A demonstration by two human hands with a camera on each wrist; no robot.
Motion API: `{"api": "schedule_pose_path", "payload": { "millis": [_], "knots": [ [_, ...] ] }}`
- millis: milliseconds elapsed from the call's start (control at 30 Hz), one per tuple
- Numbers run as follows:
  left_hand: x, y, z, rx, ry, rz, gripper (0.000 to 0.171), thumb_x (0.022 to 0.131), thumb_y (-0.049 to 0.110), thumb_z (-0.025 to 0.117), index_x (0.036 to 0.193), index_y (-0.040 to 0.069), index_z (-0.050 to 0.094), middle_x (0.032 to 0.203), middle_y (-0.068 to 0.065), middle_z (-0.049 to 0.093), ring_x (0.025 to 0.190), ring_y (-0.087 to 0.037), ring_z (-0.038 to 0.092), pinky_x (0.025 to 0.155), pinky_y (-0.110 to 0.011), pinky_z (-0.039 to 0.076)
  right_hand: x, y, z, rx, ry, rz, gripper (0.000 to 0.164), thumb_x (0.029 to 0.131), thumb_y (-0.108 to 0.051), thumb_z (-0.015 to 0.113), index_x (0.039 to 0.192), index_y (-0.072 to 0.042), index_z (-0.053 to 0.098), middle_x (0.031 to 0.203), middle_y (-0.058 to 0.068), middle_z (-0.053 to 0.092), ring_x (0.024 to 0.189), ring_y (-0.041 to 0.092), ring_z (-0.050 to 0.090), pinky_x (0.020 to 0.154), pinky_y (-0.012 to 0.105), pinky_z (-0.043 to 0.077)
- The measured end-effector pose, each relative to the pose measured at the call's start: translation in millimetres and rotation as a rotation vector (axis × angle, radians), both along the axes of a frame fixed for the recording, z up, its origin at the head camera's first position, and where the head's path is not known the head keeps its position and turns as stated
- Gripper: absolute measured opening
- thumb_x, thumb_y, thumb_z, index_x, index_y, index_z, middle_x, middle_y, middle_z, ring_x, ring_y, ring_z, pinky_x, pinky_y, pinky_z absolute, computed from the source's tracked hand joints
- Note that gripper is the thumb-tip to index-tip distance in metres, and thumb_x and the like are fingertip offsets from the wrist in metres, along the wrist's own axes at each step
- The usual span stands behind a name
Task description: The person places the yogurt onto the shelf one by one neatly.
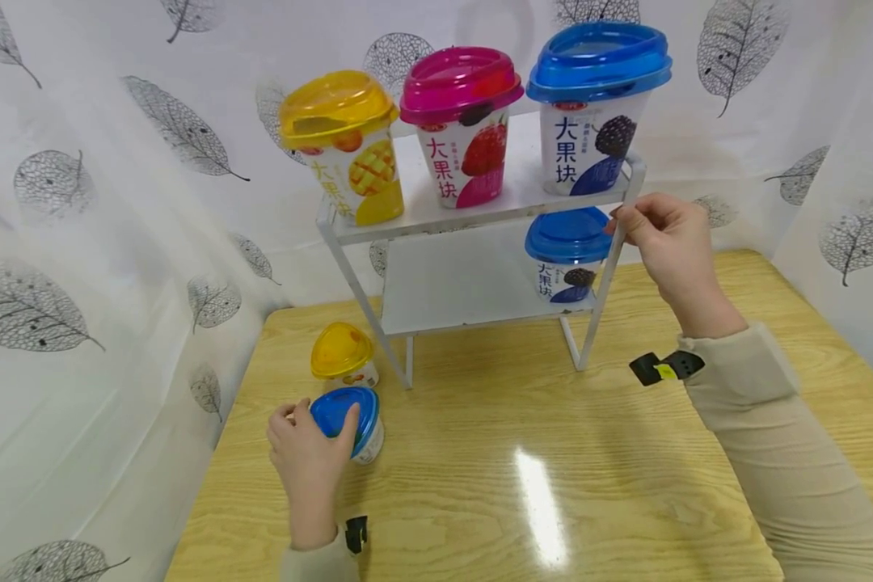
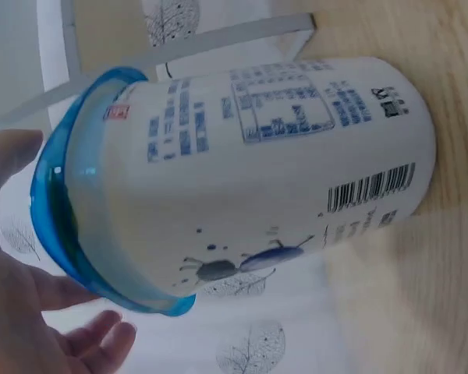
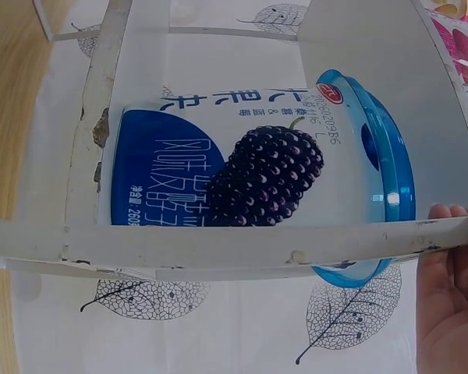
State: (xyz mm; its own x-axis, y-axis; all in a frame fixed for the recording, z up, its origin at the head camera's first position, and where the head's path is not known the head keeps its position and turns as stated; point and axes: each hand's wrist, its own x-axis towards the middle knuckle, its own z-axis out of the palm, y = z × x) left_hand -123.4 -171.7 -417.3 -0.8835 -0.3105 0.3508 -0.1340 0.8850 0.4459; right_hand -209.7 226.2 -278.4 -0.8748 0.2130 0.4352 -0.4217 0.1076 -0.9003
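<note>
At the left of the head view, my left hand [image 1: 307, 457] grips a blue-lidded yogurt cup [image 1: 369, 443] round its lid, thumb on one side and fingers on the other. The left wrist view shows this cup's white back [image 2: 249, 179] with printed text and a barcode; its base is at the wooden tabletop. My right hand [image 1: 675, 246] pinches the upper right post of a white two-tier rack [image 1: 451, 283]. Close to those fingers, another blue-lidded yogurt cup [image 1: 566, 255] stands on the lower shelf, its blackberry print [image 3: 269, 175] facing the right wrist camera.
On the top shelf stand a yellow-lidded cup [image 1: 345, 149], a pink-lidded cup [image 1: 466, 125] and a larger-looking blue-lidded cup [image 1: 592, 113]. Another yellow-lidded cup [image 1: 343, 356] sits on the wooden table [image 1: 466, 469] just behind the left hand's cup. Leaf-patterned white sheeting [image 1: 153, 226] surrounds the table.
</note>
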Motion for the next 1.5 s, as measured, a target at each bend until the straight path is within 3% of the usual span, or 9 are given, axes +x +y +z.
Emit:
{"api": "schedule_pose_path", "payload": {
  "millis": [200, 433, 667, 867, 1100, 1200, 1300, 1500],
  "knots": [
    [-0.4, 5, -5.2, -0.045, -0.037, 0.019, 0.083, 0.069, 0.06, 0.061, 0.112, -0.01, 0.047, 0.103, -0.025, 0.035, 0.094, -0.039, 0.036, 0.066, -0.056, 0.035, -0.5, -1, -0.4, -0.01, -0.002, 0.007, 0.016, 0.085, -0.01, 0.057, 0.08, 0.004, 0.063, 0.067, 0.0, 0.062, 0.07, 0.012, 0.059, 0.071, 0.018, 0.046],
    [-0.6, 4, -8.4, -0.015, -0.043, -0.042, 0.079, 0.07, 0.052, 0.067, 0.115, -0.009, 0.046, 0.105, -0.025, 0.034, 0.096, -0.039, 0.035, 0.071, -0.055, 0.034, 0.5, -1, 0.0, -0.049, 0.021, 0.023, 0.017, 0.084, -0.009, 0.058, 0.08, 0.007, 0.062, 0.066, 0.0, 0.062, 0.068, 0.012, 0.059, 0.07, 0.017, 0.046],
    [-2.2, -6, -8.5, 0.165, -0.105, -0.181, 0.076, 0.071, 0.04, 0.071, 0.124, -0.005, 0.041, 0.115, -0.023, 0.033, 0.108, -0.038, 0.031, 0.084, -0.056, 0.034, 1.7, -1, -0.7, -0.057, 0.025, 0.03, 0.017, 0.083, -0.009, 0.059, 0.079, 0.006, 0.063, 0.066, 0.0, 0.062, 0.067, 0.011, 0.059, 0.069, 0.016, 0.046],
    [-2.4, -17, -9.4, 0.364, -0.13, -0.234, 0.073, 0.071, 0.033, 0.074, 0.125, -0.004, 0.041, 0.118, -0.021, 0.032, 0.11, -0.037, 0.034, 0.09, -0.054, 0.032, 1.5, -1, -0.3, -0.023, 0.024, 0.011, 0.016, 0.084, -0.009, 0.057, 0.078, 0.005, 0.063, 0.067, -0.001, 0.062, 0.068, 0.011, 0.059, 0.069, 0.017, 0.046],
    [-1.7, -29, -13.6, 0.421, -0.085, -0.318, 0.062, 0.074, 0.023, 0.073, 0.124, 0.001, 0.044, 0.126, -0.019, 0.04, 0.116, -0.035, 0.036, 0.091, -0.053, 0.031, 1.0, -1, 0.1, -0.028, 0.04, 0.008, 0.014, 0.085, -0.005, 0.056, 0.075, 0.003, 0.063, 0.066, -0.001, 0.062, 0.067, 0.011, 0.059, 0.068, 0.016, 0.046],
    [-0.5, -28, -15.3, 0.413, -0.056, -0.358, 0.061, 0.075, 0.019, 0.071, 0.125, -0.001, 0.042, 0.131, -0.021, 0.035, 0.119, -0.038, 0.032, 0.092, -0.057, 0.028, 1.2, -1, 0.4, -0.049, 0.048, 0.017, 0.014, 0.085, -0.003, 0.056, 0.075, 0.004, 0.063, 0.065, 0.0, 0.062, 0.066, 0.011, 0.059, 0.068, 0.016, 0.046],
    [0.2, -18, -16.3, 0.378, -0.032, -0.32, 0.066, 0.074, 0.023, 0.072, 0.126, -0.001, 0.04, 0.134, -0.021, 0.026, 0.12, -0.04, 0.025, 0.091, -0.06, 0.026, 1.5, -1, 0.4, -0.065, 0.052, 0.026, 0.014, 0.085, -0.004, 0.057, 0.075, 0.004, 0.063, 0.064, 0.0, 0.062, 0.066, 0.011, 0.059, 0.068, 0.016, 0.046],
    [-4.2, 9, -16.3, 0.171, 0.036, -0.05, 0.082, 0.062, 0.053, 0.073, 0.122, 0.004, 0.044, 0.118, -0.02, 0.031, 0.109, -0.038, 0.026, 0.081, -0.056, 0.027, 1.9, -2, 0.1, -0.081, 0.056, 0.041, 0.014, 0.084, -0.005, 0.057, 0.074, 0.003, 0.063, 0.064, 0.001, 0.062, 0.066, 0.012, 0.059, 0.068, 0.016, 0.046]
  ]
}}
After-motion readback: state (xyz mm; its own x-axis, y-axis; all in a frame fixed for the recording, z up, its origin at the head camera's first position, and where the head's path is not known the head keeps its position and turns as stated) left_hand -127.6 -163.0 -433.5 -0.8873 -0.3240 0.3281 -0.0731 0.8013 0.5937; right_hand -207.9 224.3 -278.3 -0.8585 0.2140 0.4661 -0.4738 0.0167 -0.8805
